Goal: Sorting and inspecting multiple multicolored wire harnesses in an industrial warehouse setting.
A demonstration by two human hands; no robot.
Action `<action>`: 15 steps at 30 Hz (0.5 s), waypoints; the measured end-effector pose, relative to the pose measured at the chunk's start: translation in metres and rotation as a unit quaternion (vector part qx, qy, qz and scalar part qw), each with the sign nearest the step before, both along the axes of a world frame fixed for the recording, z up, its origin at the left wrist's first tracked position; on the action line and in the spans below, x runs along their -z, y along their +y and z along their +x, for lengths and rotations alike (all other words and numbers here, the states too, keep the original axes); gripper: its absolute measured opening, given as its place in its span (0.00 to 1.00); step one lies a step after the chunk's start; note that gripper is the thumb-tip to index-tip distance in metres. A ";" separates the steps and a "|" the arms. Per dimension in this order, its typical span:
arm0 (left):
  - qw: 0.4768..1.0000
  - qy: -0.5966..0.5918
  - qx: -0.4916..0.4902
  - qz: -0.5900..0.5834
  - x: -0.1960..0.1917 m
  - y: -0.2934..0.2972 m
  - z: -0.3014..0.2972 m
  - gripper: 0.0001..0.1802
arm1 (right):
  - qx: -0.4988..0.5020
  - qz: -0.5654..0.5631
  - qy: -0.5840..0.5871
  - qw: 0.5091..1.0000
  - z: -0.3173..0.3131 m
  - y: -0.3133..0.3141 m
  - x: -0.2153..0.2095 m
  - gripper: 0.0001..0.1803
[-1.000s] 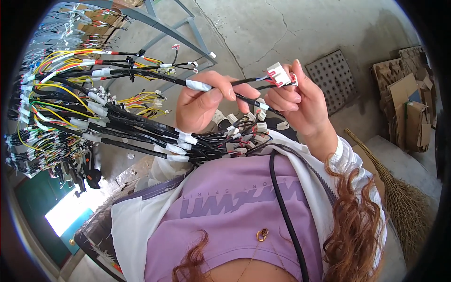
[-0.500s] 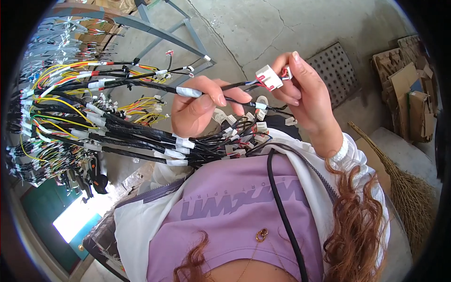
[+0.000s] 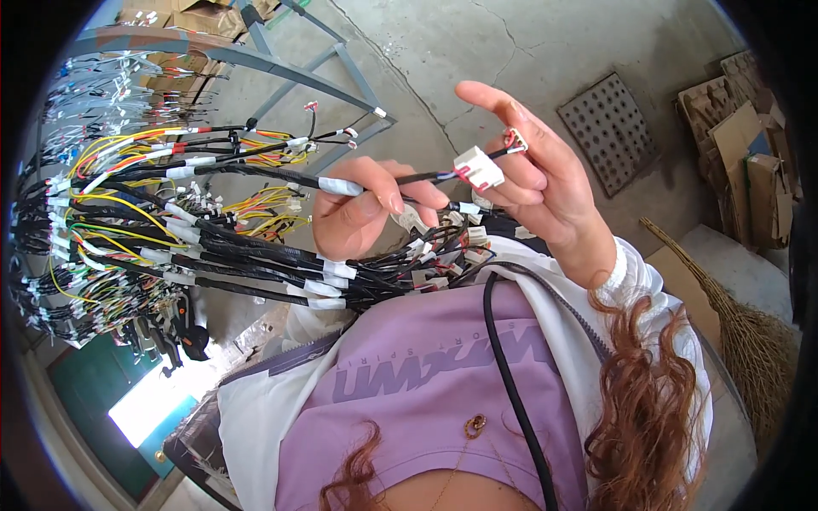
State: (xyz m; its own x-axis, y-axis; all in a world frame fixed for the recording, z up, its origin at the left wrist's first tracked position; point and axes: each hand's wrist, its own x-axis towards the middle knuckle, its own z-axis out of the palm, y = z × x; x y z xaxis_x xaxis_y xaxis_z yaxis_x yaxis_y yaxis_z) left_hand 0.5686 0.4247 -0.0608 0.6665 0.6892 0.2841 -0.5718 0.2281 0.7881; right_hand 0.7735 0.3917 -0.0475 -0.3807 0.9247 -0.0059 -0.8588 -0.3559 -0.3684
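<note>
A black-wrapped wire harness [image 3: 281,176] stretches across from the left. My left hand [image 3: 354,209] is closed round it just past a white label sleeve. From there a branch with a white plug connector [image 3: 479,169] sticks out to the right. My right hand [image 3: 554,187] is loosely open beside that connector, one digit stretched up and away, the others curled near the plug. A small white connector with red wires [image 3: 514,140] lies against its fingers. Below my left hand hangs a bunch of white connectors [image 3: 447,251] on black leads.
Many bundled harnesses [image 3: 230,230] hang at the left from a curved grey metal frame [image 3: 256,66]. A perforated mat [image 3: 607,134] lies on the concrete floor. At the right are stacked cardboard pieces [image 3: 750,170] and a straw broom [image 3: 741,328].
The white plug connector has dropped slightly and shifted left. My right hand's upper digit has swung out to the left, away from the small connector. My left hand keeps its grip on the harness.
</note>
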 end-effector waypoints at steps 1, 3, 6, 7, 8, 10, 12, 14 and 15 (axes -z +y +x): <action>1.000 -0.002 0.006 0.002 0.001 0.000 -0.001 0.07 | 0.000 0.000 0.001 1.000 0.000 0.000 -0.001 0.22; 1.000 -0.002 0.011 0.006 -0.002 -0.001 -0.001 0.08 | -0.005 0.003 0.011 1.000 0.000 -0.001 -0.005 0.22; 1.000 -0.003 0.030 0.007 -0.004 0.001 -0.001 0.08 | 0.012 -0.002 -0.024 1.000 0.002 -0.002 -0.012 0.20; 0.999 -0.005 0.039 0.007 -0.004 0.001 -0.002 0.08 | 0.012 -0.001 -0.023 1.000 0.004 -0.001 -0.013 0.20; 0.999 -0.004 0.039 0.008 -0.003 0.000 -0.002 0.08 | 0.009 -0.005 -0.068 0.998 0.006 0.000 -0.015 0.19; 0.999 -0.011 0.006 -0.032 0.001 -0.001 -0.003 0.08 | 0.008 -0.007 -0.113 0.994 0.008 0.000 -0.017 0.18; 0.999 -0.010 0.003 -0.033 0.002 -0.001 -0.003 0.09 | 0.019 0.018 -0.083 0.996 0.007 0.000 -0.020 0.17; 0.999 -0.012 -0.015 -0.045 0.002 -0.001 -0.003 0.09 | -0.003 0.032 -0.046 0.998 0.009 0.000 -0.027 0.14; 0.999 -0.011 -0.014 -0.044 0.001 0.000 -0.003 0.09 | 0.021 0.029 -0.065 0.997 0.005 -0.002 -0.032 0.13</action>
State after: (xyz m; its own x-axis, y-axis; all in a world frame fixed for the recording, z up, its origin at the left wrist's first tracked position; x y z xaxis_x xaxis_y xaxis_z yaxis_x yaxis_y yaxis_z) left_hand 0.5652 0.4242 -0.0618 0.6410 0.7302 0.2363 -0.5958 0.2794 0.7529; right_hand 0.7784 0.3893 -0.0158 -0.3418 0.9398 0.0018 -0.8161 -0.2959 -0.4965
